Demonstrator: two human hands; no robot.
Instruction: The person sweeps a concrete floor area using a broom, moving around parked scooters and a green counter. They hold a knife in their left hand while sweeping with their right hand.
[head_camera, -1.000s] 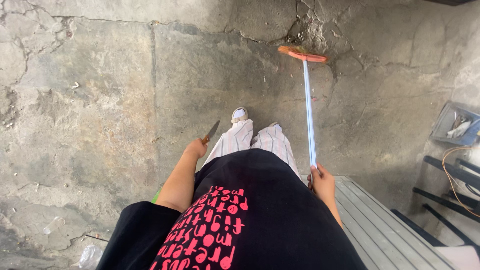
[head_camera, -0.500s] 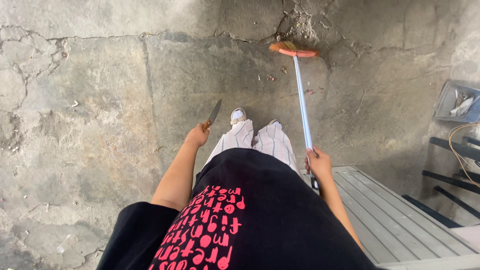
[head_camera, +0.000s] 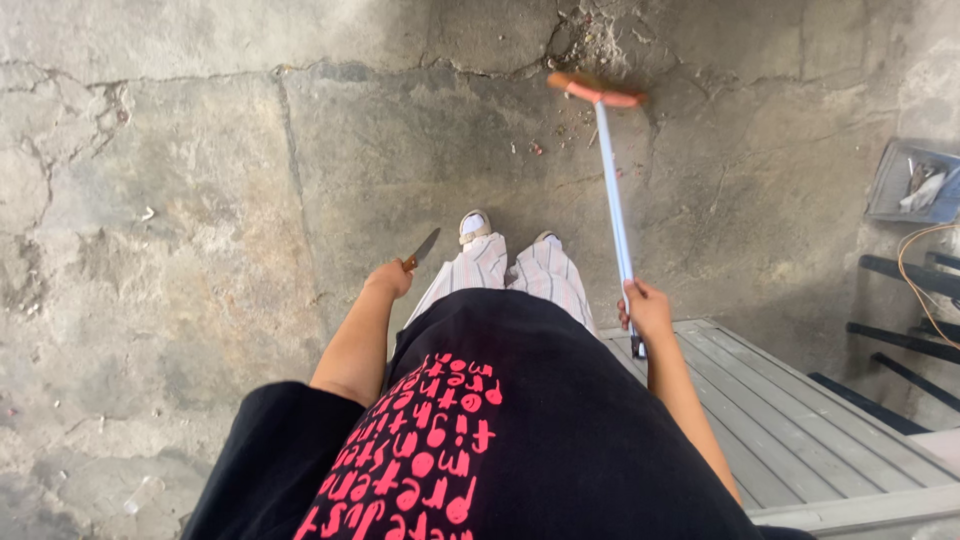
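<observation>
My right hand (head_camera: 648, 312) has its grip closed round the pale blue metal broom handle (head_camera: 614, 210) — its orange brush head (head_camera: 596, 90) sits well ahead on the cracked concrete floor (head_camera: 180, 220). My left hand (head_camera: 388, 278) is clenched on a small wooden-handled knife (head_camera: 422, 250), blade pointing forward

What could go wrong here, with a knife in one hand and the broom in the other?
The left hand holds a knife with its bare blade pointing forward near the legs; a stumble could cut. The right hand alone steers the long broom, so control may be weak. The cracked concrete floor and the grey step edge beside the feet could trip.
</observation>
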